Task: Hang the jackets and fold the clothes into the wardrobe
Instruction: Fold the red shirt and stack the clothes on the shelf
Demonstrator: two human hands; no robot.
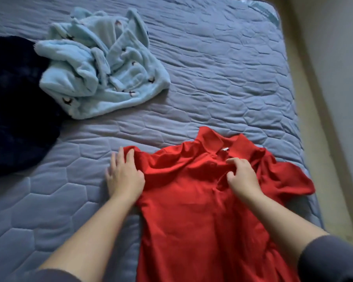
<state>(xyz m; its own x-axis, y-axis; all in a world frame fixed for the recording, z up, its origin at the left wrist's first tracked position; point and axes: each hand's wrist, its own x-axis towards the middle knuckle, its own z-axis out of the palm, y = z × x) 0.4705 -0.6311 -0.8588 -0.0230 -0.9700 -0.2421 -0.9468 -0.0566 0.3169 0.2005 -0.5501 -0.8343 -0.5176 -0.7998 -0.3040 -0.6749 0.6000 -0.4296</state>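
Observation:
A red polo shirt [192, 200] lies front up on the blue quilted bed [222, 68], its collar pointing away from me. My left hand [123, 175] lies at the shirt's left shoulder, thumb hooked on the sleeve edge and the other fingers spread flat on the bed. My right hand [243, 177] sits just below the collar, its curled fingers pinching the placket fabric. The right sleeve is bunched up beyond that hand.
A crumpled light-blue fleece garment [102, 68] with small prints lies at the upper left. A dark navy fluffy garment [14, 102] lies at the left edge. The bed's right edge [300, 123] runs alongside a pale floor strip and wall.

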